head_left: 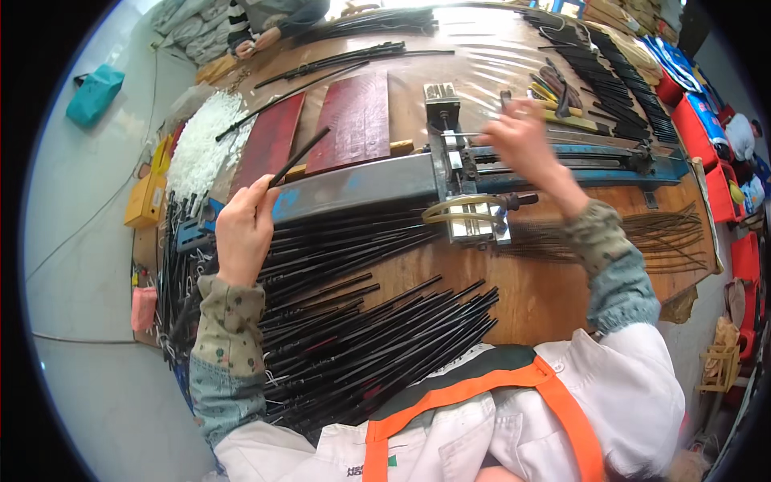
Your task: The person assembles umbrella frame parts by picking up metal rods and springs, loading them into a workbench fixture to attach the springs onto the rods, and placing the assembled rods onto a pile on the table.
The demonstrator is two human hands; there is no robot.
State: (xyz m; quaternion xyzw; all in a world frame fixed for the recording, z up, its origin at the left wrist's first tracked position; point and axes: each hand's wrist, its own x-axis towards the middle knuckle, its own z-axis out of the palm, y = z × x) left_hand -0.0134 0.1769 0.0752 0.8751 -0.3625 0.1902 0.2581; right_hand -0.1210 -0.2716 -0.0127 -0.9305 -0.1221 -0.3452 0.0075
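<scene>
My left hand is closed around the lower end of a slim black rod, which slants up and right over the steel beam of a bench fixture. My right hand, slightly blurred, has its fingers curled beside the fixture's metal clamp block. A thin metal bar runs from the block toward these fingers, and a dark tip shows above them; what they hold is hidden. A yellowish looped tube hangs at the block's near side. Bundled black rods lie between me and the fixture.
Two dark red boards lie behind the beam, beside a heap of small white pieces. Thin brownish wires spread at right. More black rods lie at the far right. Another person's hands rest at the far left edge.
</scene>
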